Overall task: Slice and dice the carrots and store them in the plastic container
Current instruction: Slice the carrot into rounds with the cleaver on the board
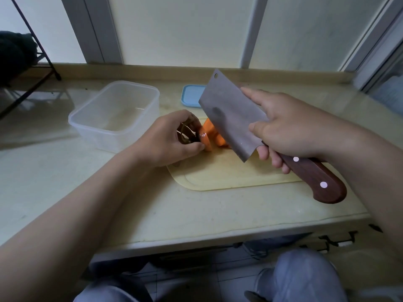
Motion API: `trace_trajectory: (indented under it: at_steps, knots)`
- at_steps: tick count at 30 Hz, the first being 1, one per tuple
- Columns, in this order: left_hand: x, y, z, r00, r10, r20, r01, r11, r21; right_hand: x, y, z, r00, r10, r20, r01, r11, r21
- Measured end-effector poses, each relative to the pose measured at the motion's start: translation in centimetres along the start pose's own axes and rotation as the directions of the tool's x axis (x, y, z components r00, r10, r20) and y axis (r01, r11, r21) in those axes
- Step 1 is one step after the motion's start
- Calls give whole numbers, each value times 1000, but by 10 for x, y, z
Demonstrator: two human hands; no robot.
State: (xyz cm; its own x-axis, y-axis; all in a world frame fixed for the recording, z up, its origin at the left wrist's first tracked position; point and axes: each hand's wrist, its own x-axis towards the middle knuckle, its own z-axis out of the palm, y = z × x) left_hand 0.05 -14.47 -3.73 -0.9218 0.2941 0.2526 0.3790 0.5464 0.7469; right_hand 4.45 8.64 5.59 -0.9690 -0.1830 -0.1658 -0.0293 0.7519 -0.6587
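Right hand point(290, 129) grips cleaver point(226, 114) pointing away-left; left fingers point(185, 116) pinch carrot point(209, 131) on board point(218, 179).

Carrot point(210, 132) orange; cleaver point(229, 114) blade grey, handle reddish-brown w/ pale rivets; lid point(192, 94) light blue; board point(220, 177) pale yellow.

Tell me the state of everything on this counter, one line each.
cleaver: raised above the cutting board, blade tilted.
carrot: in pieces on the cutting board.
plastic container: open, looks empty.
blue lid: off, lying on the counter behind the cleaver.
left hand: holding the carrot.
right hand: gripping the cleaver's handle.
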Motion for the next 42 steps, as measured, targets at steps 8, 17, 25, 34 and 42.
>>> trace_trajectory:
  at_steps: [8, 17, 25, 34, 42]
  knots:
    - [0, -1, -1, 1000, -3, 24, 2, 999, 43, -5, 3, 3, 1000, 3, 7, -3, 1000, -6]
    - [1, 7, -1, 995, -71, -64, 72, 997, 11, -9, 6, 3, 1000, -15, 7, 15, 999, 40]
    - [32, 11, -11, 987, -154, -47, 158, 880, 449, -14, 20, -16, 999, -20, -50, 27, 990, 137]
    - [69, 23, -15, 940, -320, 120, 132, 663, 737, -17, 31, -21, 999, -47, -18, 49, 980, 190]
    - [50, 39, -23, 947, -322, 10, 248, 749, 615, -19, 34, -20, 997, -71, -3, 71, 976, 206]
